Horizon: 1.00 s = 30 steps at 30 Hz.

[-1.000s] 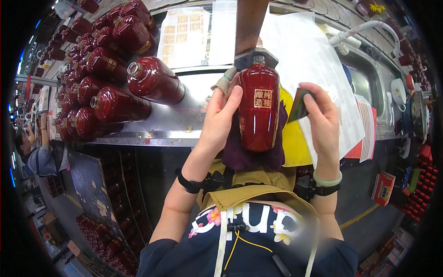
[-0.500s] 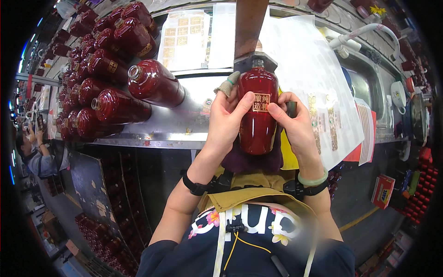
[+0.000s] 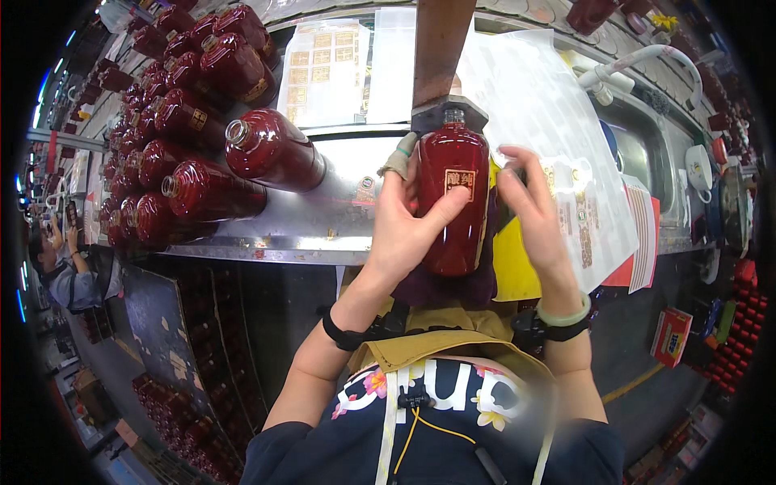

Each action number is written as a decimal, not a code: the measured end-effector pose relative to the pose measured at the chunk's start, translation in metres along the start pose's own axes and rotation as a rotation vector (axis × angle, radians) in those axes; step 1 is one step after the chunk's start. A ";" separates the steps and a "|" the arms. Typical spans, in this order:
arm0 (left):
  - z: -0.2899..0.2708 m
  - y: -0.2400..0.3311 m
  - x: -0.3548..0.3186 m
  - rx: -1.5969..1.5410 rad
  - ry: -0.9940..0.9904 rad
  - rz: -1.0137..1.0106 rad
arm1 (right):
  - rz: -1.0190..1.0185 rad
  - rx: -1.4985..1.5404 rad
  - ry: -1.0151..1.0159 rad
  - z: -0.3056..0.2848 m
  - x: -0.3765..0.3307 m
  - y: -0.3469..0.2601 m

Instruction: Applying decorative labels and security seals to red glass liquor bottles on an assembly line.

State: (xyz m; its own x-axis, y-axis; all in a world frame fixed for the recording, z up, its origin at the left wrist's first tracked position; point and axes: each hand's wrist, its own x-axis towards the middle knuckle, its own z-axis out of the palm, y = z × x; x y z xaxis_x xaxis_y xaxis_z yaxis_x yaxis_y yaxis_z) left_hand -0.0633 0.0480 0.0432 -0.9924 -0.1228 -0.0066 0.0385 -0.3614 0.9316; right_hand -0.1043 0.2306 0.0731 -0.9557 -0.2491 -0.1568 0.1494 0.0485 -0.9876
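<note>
A dark red glass bottle [image 3: 449, 234] with an uncapped clear neck lies on a dark purple cloth [image 3: 478, 284], its neck end by a metal block [image 3: 473, 113]. My left hand [image 3: 411, 222] grips it from the left side. The thumb presses on the small gold square label, covering its lower part; a cloth cover sits on one fingertip. To the right of the bottle my right hand [image 3: 529, 206] is apart from it, fingers loosely bent and spread, nothing visible in them. A white sheet of transparent gold-printed stickers [image 3: 582, 194] lies right beside that hand.
Many red bottles [image 3: 190, 121] crowd the left of the metal counter, one [image 3: 275, 149] nearest the work. Another gold label sheet [image 3: 323, 73] lies behind. A brown upright post [image 3: 440, 48] rises behind the block. At right are a yellow sheet [image 3: 517, 263] and a sink [image 3: 638, 133].
My right hand has let go of the bottle and moved right, toward the sticker sheet. My left thumb has shifted right across the label; the bottle has moved only slightly.
</note>
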 end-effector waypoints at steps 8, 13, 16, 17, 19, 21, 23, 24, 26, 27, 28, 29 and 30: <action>0.011 -0.007 -0.005 0.072 0.073 0.027 | -0.614 -0.577 -0.027 0.001 0.015 -0.046; 0.015 -0.013 -0.008 0.150 0.113 0.095 | -0.987 -0.896 -0.113 0.000 0.043 -0.056; 0.004 -0.007 -0.020 0.248 0.053 -0.003 | -1.290 -1.040 -0.201 -0.004 0.043 -0.053; -0.003 -0.004 -0.030 0.518 -0.012 0.044 | -1.301 -1.016 -0.305 -0.002 0.035 -0.048; -0.006 0.009 -0.045 0.568 -0.130 0.070 | -1.242 -0.994 -0.547 0.005 0.013 -0.050; -0.018 0.001 -0.055 0.909 -0.285 0.225 | -1.182 -1.032 -0.653 0.013 0.011 -0.059; -0.016 -0.010 -0.059 0.713 -0.082 0.187 | -1.157 -1.167 -0.465 0.019 0.036 -0.063; -0.016 -0.013 -0.056 0.617 -0.028 0.132 | -1.161 -1.183 -0.370 0.020 0.055 -0.063; -0.015 -0.014 -0.054 0.651 -0.026 0.225 | -1.371 -1.344 -0.238 0.011 0.077 -0.078; -0.018 -0.019 -0.054 0.633 -0.012 0.252 | -1.384 -1.344 -0.279 0.008 0.079 -0.071; -0.019 -0.021 -0.052 0.608 -0.005 0.283 | -1.469 -1.371 -0.336 0.004 0.072 -0.063; -0.023 -0.018 -0.052 0.658 -0.039 0.275 | -1.552 -1.222 -0.386 0.001 0.062 -0.044; -0.023 -0.018 -0.055 0.629 -0.040 0.229 | -1.628 -1.067 -0.438 -0.002 0.049 -0.030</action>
State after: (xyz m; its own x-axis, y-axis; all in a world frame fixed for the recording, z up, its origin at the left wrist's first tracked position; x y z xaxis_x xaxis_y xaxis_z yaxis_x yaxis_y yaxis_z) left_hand -0.0069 0.0404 0.0186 -0.9714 -0.0935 0.2185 0.1851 0.2791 0.9422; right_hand -0.1559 0.2188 0.0949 0.1284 -0.8154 0.5644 -0.9798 -0.0162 0.1994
